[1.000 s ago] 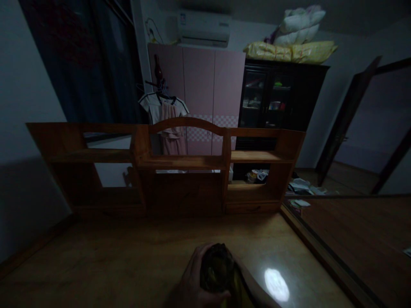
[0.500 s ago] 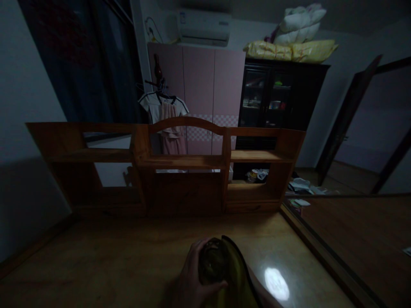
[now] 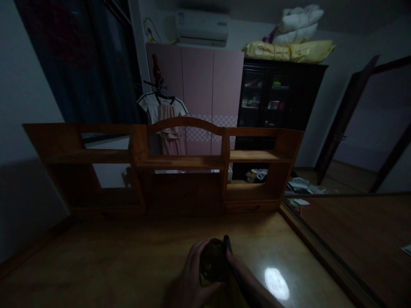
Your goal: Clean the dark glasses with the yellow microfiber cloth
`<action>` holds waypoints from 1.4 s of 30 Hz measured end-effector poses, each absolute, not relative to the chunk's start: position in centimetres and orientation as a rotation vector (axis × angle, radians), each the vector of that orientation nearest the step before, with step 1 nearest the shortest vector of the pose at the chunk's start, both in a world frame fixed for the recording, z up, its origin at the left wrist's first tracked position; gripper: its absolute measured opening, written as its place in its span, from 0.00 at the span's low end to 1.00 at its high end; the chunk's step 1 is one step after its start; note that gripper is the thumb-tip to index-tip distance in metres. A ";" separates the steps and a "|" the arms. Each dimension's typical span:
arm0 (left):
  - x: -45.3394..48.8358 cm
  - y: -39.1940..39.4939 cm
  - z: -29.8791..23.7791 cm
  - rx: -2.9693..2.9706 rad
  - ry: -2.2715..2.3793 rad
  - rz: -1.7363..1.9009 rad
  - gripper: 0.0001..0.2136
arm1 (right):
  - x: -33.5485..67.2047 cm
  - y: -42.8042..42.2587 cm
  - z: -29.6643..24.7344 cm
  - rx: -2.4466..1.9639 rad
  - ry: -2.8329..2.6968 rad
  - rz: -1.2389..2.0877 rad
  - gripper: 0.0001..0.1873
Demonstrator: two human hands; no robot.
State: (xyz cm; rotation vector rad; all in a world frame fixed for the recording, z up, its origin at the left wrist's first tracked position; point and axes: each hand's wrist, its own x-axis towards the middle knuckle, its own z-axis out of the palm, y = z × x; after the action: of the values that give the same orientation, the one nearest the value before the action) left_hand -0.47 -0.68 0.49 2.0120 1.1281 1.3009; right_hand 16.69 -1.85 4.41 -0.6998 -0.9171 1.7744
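Observation:
Low in the middle of the view, my left hand (image 3: pixel 192 273) is curled around a dark, rounded thing (image 3: pixel 213 261) with a glossy, greenish-yellow tint. Its thumb lies across the lower front of it. At the other side my right hand (image 3: pixel 234 263) is closed on a long, dark, narrow thing (image 3: pixel 227 243), whose tip sticks up close against the round thing. The dim light hides what kind of things these are. Both hands are over the light wooden tabletop (image 3: pixel 128 252).
A wooden shelf unit (image 3: pixel 180 161) stands along the tabletop's far side. A raised wooden edge (image 3: pixel 316 252) runs down the right. Beyond are a pink wardrobe (image 3: pixel 197 81), hanging clothes (image 3: pixel 168 115), a black cabinet (image 3: pixel 298 94) and a door (image 3: pixel 348 115).
The dark-edged thing at the right has turned from showing a broad yellowish face to a narrow edge. My right fingers now show near its top; my left hand keeps its hold.

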 end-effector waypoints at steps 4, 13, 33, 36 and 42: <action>-0.4 -0.4 0.2 1.987 1.167 1.330 0.36 | 17.1 -1.6 3.0 -0.653 -0.953 1.795 0.32; -0.1 0.2 -0.6 1.853 1.182 1.452 0.33 | 17.2 -1.1 0.6 -0.743 -1.119 1.639 0.28; 0.0 -0.5 0.5 1.739 1.131 1.391 0.35 | 17.3 -1.3 1.2 -0.660 -0.970 1.690 0.27; -0.1 -0.6 0.6 1.828 1.123 1.370 0.35 | 17.4 -1.3 1.1 -0.690 -0.934 1.714 0.28; -0.5 -0.8 0.5 1.959 1.138 1.290 0.35 | 17.6 -1.2 0.8 -0.694 -0.932 1.721 0.29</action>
State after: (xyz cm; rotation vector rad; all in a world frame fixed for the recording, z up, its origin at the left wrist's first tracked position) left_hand -0.45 -0.78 0.50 1.9595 1.1385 1.2902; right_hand 17.56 -1.21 0.75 -0.6944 -0.9325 1.7210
